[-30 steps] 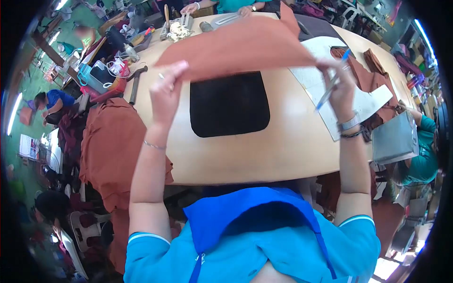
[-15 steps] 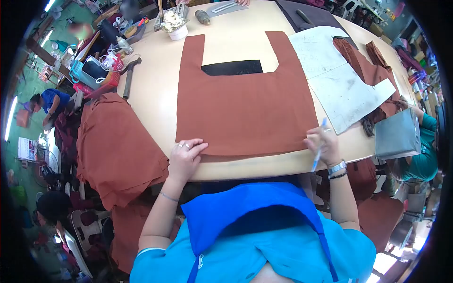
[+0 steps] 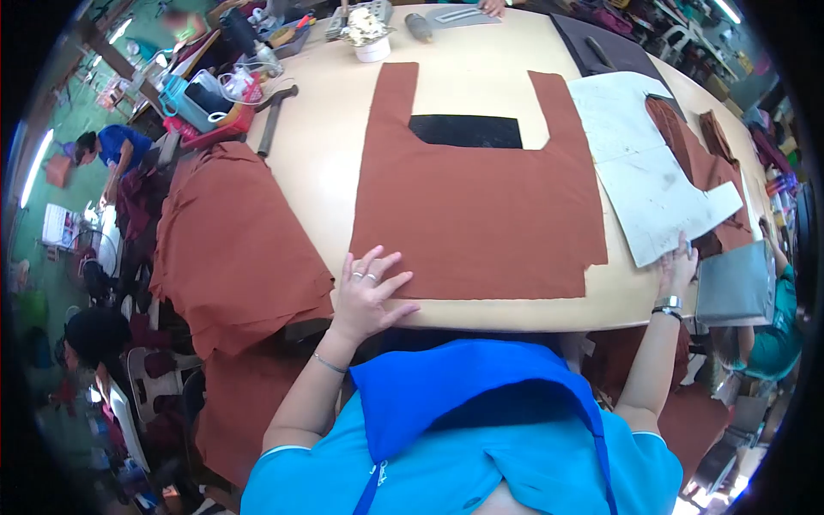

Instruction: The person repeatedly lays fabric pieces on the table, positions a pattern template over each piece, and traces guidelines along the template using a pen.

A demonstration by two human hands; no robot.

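Note:
A brown fabric piece (image 3: 481,219), cut with two upright straps and a wide notch, lies flat in front of me. My left hand (image 3: 373,292) is open over its lower left corner, fingers spread. To the right, a white pattern template (image 3: 657,176) with pencil-like markings lies beside the fabric. My right hand (image 3: 678,268) reaches to the template's lower edge, its fingers stretched out; whether they press on it is unclear. A black flat piece (image 3: 468,131) shows within the fabric's notch.
Stacked brown fabric (image 3: 236,249) hangs over the table's left edge. A hammer (image 3: 276,118) lies near a red basket (image 3: 232,120). A white pot (image 3: 372,50) stands at the back. A grey metal box (image 3: 736,283) is at the right, near a co-worker's teal sleeve (image 3: 777,335).
My right hand has moved right, from the fabric's lower right corner to the template; the blue-and-white pen it held is out of sight. My left hand's fingers have spread. The view has shifted.

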